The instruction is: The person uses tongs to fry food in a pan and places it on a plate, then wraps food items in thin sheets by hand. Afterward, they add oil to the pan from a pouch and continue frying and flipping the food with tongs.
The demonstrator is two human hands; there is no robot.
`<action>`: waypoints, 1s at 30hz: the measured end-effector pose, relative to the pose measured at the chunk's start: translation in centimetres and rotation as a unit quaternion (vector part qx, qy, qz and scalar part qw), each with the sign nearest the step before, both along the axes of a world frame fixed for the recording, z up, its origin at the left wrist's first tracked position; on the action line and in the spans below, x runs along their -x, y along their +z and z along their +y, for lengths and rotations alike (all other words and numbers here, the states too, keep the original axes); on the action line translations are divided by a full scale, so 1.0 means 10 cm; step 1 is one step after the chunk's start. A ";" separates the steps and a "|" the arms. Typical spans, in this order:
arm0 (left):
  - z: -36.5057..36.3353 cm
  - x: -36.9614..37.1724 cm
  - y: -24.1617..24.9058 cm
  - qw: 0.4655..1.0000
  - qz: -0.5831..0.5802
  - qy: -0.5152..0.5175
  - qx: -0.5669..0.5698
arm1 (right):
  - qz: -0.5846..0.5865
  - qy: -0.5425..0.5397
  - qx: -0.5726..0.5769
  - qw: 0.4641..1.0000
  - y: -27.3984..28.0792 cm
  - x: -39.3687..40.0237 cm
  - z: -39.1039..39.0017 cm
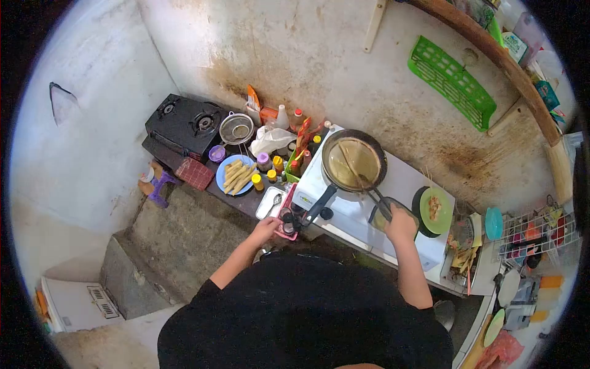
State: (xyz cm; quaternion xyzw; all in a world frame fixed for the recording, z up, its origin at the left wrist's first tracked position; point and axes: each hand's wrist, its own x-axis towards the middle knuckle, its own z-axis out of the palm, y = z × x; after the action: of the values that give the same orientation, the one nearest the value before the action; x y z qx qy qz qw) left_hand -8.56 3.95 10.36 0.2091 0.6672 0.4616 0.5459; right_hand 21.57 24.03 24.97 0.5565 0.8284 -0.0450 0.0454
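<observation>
My right hand [401, 225] is closed round the dark handle of a utensil [382, 205], whose far end reaches into the frying pan [354, 160]. The pan holds yellowish liquid and sits on the white stove [344, 212], its black handle [321, 204] pointing towards me. At the pink tray [294, 195], by some small dark-lidded containers [287, 218], is my left hand [265, 229]; its fingers are bent, and what they hold, if anything, is too small to name. A white dish with a spoon [269, 203] lies just beyond it.
Rolled food lies on a blue plate [220, 178], near yellow-capped bottles [257, 182]. Further left stands a black two-burner stove [178, 126] beside a strainer [236, 128]. On the right are a green plate with food [444, 212] and a wire rack [534, 237].
</observation>
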 end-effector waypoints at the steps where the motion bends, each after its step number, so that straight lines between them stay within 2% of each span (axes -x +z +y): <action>1: 0.00 -0.02 0.00 1.000 0.007 -0.004 0.004 | 0.004 0.007 0.003 1.000 0.02 0.00 0.00; 4: 0.00 -0.03 0.01 1.000 0.019 -0.013 0.003 | -0.015 -0.005 0.007 1.000 0.09 -0.01 0.01; 8: 0.06 -0.03 0.01 1.000 0.016 -0.011 0.012 | 0.015 -0.024 0.020 0.999 0.05 0.01 0.09; 11: 0.08 -0.01 0.00 1.000 -0.019 -0.015 -0.017 | 0.031 -0.031 0.046 0.998 0.18 0.06 0.05; 19: 0.10 -0.01 -0.06 1.000 0.003 -0.025 -0.010 | 0.085 -0.072 0.060 0.992 -0.01 -0.03 0.19; 22: 0.11 -0.01 -0.02 0.999 0.006 -0.028 -0.017 | 0.079 -0.065 0.109 0.989 0.02 -0.06 0.22; 26: 0.10 0.01 0.12 1.000 0.011 -0.019 -0.002 | 0.087 -0.060 0.084 0.991 -0.01 -0.13 0.24; 30: 0.10 0.06 -0.08 0.999 -0.027 -0.013 -0.022 | 0.082 -0.079 0.079 0.990 -0.10 -0.07 0.30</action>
State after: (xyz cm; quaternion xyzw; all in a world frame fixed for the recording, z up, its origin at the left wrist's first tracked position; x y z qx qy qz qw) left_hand -9.13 4.94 9.51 0.2175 0.6386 0.4746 0.5654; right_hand 22.23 27.03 23.94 0.6091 0.7767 -0.1596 0.0173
